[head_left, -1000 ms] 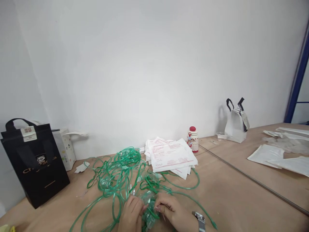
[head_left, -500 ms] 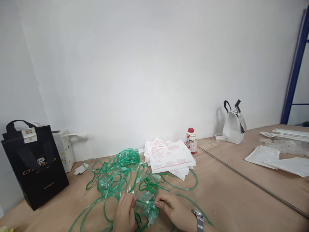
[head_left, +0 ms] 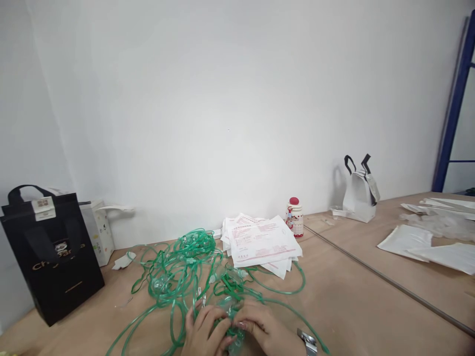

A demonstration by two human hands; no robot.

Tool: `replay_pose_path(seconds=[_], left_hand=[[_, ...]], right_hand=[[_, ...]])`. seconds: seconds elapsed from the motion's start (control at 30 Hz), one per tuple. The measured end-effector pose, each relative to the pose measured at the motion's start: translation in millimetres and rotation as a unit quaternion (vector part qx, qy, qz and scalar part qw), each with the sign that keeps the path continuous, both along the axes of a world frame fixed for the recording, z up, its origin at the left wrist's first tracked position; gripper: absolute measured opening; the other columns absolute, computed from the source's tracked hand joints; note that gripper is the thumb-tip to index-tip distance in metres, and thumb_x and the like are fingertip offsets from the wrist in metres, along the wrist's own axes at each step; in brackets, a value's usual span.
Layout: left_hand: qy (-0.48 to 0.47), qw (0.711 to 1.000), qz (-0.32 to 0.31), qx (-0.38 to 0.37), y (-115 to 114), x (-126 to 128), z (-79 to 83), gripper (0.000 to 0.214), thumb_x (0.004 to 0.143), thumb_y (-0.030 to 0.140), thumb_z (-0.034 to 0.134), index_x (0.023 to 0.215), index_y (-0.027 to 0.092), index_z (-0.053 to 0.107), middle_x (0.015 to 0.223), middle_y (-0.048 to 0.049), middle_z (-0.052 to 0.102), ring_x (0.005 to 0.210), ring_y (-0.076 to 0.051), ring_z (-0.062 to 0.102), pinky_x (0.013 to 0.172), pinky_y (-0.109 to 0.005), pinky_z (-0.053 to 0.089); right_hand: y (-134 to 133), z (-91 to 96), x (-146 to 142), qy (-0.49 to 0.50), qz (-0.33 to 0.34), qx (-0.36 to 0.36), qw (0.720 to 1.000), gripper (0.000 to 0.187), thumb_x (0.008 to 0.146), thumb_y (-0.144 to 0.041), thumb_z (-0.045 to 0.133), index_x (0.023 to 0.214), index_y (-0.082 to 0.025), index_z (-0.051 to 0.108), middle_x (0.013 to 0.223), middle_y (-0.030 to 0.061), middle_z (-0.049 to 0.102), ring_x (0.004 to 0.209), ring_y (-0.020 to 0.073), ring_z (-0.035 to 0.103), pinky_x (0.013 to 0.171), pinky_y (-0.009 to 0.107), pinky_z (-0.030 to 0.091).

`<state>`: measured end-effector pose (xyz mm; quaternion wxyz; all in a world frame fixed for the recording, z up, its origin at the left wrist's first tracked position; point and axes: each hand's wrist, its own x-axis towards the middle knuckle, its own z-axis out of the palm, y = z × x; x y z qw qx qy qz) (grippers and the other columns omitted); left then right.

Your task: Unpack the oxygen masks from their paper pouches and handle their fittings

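Note:
Close to the near edge, a clear green oxygen mask (head_left: 227,302) lies between my two hands, mostly covered by them. My left hand (head_left: 208,330) curls over its left side, fingers bent and pressed together. From the right, my right hand (head_left: 258,327) pinches it, thumb and fingertips meeting near the left fingers. Just what each fingertip grips is hidden. Beyond the hands spreads a tangle of green tubing (head_left: 174,282) with more clear mask parts and green elastic straps in it. A tube runs out to the right past my right wrist, which wears a watch (head_left: 307,341).
White printed pouches (head_left: 260,242) are piled behind the tubing, beside a red-topped bottle (head_left: 294,217). A black bag (head_left: 52,257) and a white box (head_left: 98,232) stand at left. At right are a white bag (head_left: 359,195), a long rod (head_left: 371,267) and flat white packets (head_left: 406,242).
My left hand has moved right and closed over the mask, with its fingers now against the right hand's. The mask is more covered than before.

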<state>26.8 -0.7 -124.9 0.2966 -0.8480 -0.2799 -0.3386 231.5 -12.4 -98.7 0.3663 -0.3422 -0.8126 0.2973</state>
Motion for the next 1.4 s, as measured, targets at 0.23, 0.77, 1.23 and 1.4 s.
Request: replay_pose_path(seconds=[0.23, 0.77, 1.23, 1.4], left_hand=[[0.002, 0.998, -0.049, -0.039, 3.4, -5.9, 0.9, 0.014, 0.082, 0.020, 0.054, 0.069, 0.023, 0.053, 0.064, 0.0107, 0.066, 0.063, -0.010, 0.060, 0.083, -0.029, 0.033], [-0.110, 0.987, 0.097, -0.070, 16.8, -29.6, -15.4, 0.025, 0.077, 0.006, 0.039, 0.077, 0.023, 0.056, 0.068, 0.0055, 0.065, 0.067, -0.013, 0.060, 0.073, -0.029, 0.036], [-0.086, 0.985, 0.151, 0.019, 16.5, -20.3, -21.1, 0.040, 0.085, 0.033, 0.049, 0.124, 0.023, 0.047, 0.102, -0.0027, 0.069, 0.091, -0.019, 0.063, 0.084, -0.035, 0.038], [-0.105, 0.979, 0.173, 0.006, 17.7, -19.0, -21.8, 0.058, 0.090, 0.025, 0.037, 0.143, 0.018, 0.015, 0.113, -0.0071, 0.067, 0.099, -0.020, 0.063, 0.084, -0.037, 0.040]], right_hand=[[-1.8, 3.9, -0.9, -0.015, -0.010, 0.007, 1.000, 0.026, 0.088, -0.024, 0.042, 0.075, -0.019, 0.063, 0.075, 0.0027, 0.059, 0.075, 0.0160, 0.053, 0.073, 0.026, 0.041], [24.5, 17.6, 31.2, 0.092, -0.083, -0.061, 0.990, 0.018, 0.079, -0.031, 0.052, 0.069, -0.019, 0.061, 0.072, 0.0021, 0.057, 0.073, 0.0177, 0.049, 0.073, 0.029, 0.039], [37.4, -13.1, 19.2, 0.339, -0.111, -0.319, 0.878, 0.041, 0.066, -0.055, 0.066, 0.070, -0.017, 0.051, 0.067, 0.0022, 0.066, 0.039, 0.0048, 0.043, 0.044, 0.019, 0.034], [37.2, -11.4, 22.2, 0.429, -0.096, -0.401, 0.804, 0.034, 0.065, -0.043, 0.074, 0.076, -0.017, 0.054, 0.068, 0.0017, 0.067, 0.047, 0.0079, 0.053, 0.052, 0.021, 0.044]])
